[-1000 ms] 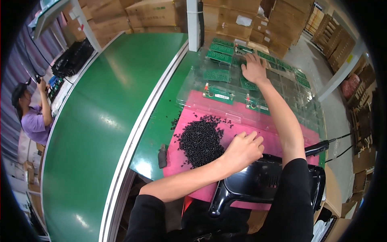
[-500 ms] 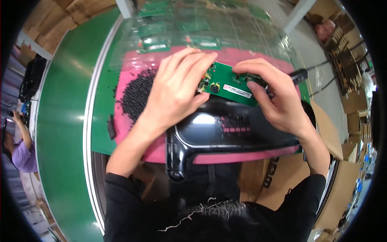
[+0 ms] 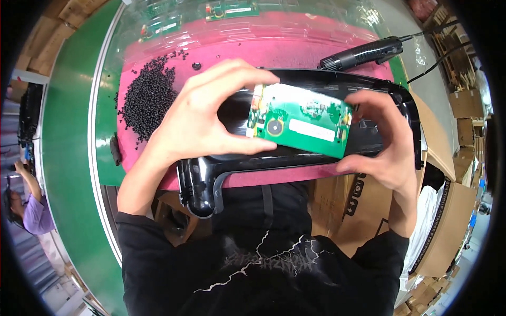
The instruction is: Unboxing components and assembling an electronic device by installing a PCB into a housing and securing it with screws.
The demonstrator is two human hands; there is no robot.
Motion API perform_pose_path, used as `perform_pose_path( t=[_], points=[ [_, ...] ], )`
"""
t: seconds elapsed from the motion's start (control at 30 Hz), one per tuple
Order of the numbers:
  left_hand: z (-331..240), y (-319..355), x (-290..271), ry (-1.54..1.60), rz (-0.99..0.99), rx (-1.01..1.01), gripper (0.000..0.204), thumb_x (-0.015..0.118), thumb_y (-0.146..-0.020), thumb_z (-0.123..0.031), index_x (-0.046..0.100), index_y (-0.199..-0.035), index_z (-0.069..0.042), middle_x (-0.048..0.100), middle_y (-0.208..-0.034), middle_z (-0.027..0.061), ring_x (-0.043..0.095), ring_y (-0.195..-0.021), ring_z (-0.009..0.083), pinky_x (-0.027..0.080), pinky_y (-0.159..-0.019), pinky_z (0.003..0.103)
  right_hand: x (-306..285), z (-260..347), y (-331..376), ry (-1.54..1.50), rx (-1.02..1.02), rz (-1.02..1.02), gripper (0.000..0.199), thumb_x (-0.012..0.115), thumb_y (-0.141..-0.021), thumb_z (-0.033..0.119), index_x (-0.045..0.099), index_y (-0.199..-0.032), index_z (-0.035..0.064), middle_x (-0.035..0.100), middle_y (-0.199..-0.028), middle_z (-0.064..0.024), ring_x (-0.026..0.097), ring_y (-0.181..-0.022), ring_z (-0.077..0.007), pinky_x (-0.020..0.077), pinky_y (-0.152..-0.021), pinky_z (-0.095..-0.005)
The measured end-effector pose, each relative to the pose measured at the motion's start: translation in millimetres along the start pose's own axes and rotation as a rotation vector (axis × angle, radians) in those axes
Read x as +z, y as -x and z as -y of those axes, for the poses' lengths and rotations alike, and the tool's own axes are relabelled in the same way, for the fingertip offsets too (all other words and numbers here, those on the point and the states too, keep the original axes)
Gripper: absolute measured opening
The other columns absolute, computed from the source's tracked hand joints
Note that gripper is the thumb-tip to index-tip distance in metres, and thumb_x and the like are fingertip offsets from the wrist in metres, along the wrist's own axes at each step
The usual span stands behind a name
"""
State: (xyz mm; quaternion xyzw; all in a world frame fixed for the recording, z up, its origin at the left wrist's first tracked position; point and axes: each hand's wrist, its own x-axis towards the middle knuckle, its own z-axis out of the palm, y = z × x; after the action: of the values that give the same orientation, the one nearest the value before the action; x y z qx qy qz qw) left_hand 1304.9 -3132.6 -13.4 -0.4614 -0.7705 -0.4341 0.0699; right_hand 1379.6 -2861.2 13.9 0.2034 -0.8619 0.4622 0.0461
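Closer now than before, left hand [image 3: 203, 124] and right hand [image 3: 382, 139] pinch green circuit board [image 3: 300, 120] over black plastic housing [image 3: 295, 158]; black pellets [image 3: 147, 97] at 9 o'clock.

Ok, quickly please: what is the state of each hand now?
Left hand: closed on the left end of the green circuit board.
Right hand: closed on the board's right end.

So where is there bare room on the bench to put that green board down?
Bare pink mat lies above the black housing, between the pile of black pellets and the black handheld tool. The green belt to the left is bare too. It is crowded at the housing, where the left hand and right hand hold the circuit board.
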Motion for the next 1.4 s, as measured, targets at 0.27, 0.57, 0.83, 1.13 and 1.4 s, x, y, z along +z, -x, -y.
perform_pose_path(
  t=[0.27, 0.57, 0.83, 1.13, 1.4],
  points=[
    [-6.1, 7.1, 5.7, -0.007, 0.368, -0.276, 0.057, 0.079, -0.059, -0.020, 0.054, -0.106, -0.001, 0.056, -0.095, 0.0125, 0.059, -0.086, 0.0299, 0.049, -0.075, 0.035, 10.6, -33.1, 5.6, 0.054, -0.027, 0.136, 0.047, 0.080, -0.055, 0.014, 0.058, -0.095, 0.0016, 0.061, -0.098, -0.0117, 0.057, -0.094, -0.0269, 0.0435, -0.086, -0.0349],
    [-0.1, 8.9, 15.9, -0.176, 0.319, -0.365, 0.058, 0.078, -0.061, -0.018, 0.052, -0.111, -0.004, 0.050, -0.108, 0.0111, 0.057, -0.095, 0.0323, 0.049, -0.077, 0.039, 25.9, -47.8, -6.8, 0.107, 0.058, 0.053, 0.048, 0.075, -0.057, 0.005, 0.055, -0.101, 0.0020, 0.058, -0.104, -0.0106, 0.054, -0.099, -0.0279, 0.0417, -0.090, -0.0351],
    [2.1, 9.4, 18.3, -0.215, 0.333, -0.370, 0.059, 0.080, -0.061, -0.018, 0.052, -0.111, -0.006, 0.049, -0.110, 0.0096, 0.056, -0.098, 0.0311, 0.049, -0.077, 0.039, 28.7, -51.6, -6.1, 0.196, 0.049, 0.044, 0.050, 0.075, -0.056, 0.003, 0.055, -0.102, 0.0026, 0.056, -0.105, -0.0113, 0.053, -0.099, -0.0299, 0.0417, -0.088, -0.0361],
    [3.0, 11.8, 16.9, -0.192, 0.343, -0.360, 0.061, 0.080, -0.060, -0.017, 0.053, -0.114, -0.005, 0.049, -0.111, 0.0096, 0.056, -0.098, 0.0312, 0.049, -0.078, 0.039, 30.8, -50.8, -4.9, 0.217, 0.032, 0.044, 0.051, 0.074, -0.055, 0.002, 0.055, -0.102, 0.0029, 0.056, -0.106, -0.0118, 0.052, -0.097, -0.0307, 0.0417, -0.088, -0.0365],
    [5.0, 15.5, 14.8, -0.185, 0.314, -0.332, 0.062, 0.080, -0.062, -0.015, 0.053, -0.116, -0.003, 0.049, -0.110, 0.0104, 0.057, -0.096, 0.0302, 0.049, -0.078, 0.037, 33.7, -47.4, -7.0, 0.217, 0.061, 0.046, 0.050, 0.074, -0.055, 0.002, 0.055, -0.102, 0.0029, 0.055, -0.106, -0.0122, 0.051, -0.099, -0.0303, 0.0415, -0.088, -0.0366]
  ],
)
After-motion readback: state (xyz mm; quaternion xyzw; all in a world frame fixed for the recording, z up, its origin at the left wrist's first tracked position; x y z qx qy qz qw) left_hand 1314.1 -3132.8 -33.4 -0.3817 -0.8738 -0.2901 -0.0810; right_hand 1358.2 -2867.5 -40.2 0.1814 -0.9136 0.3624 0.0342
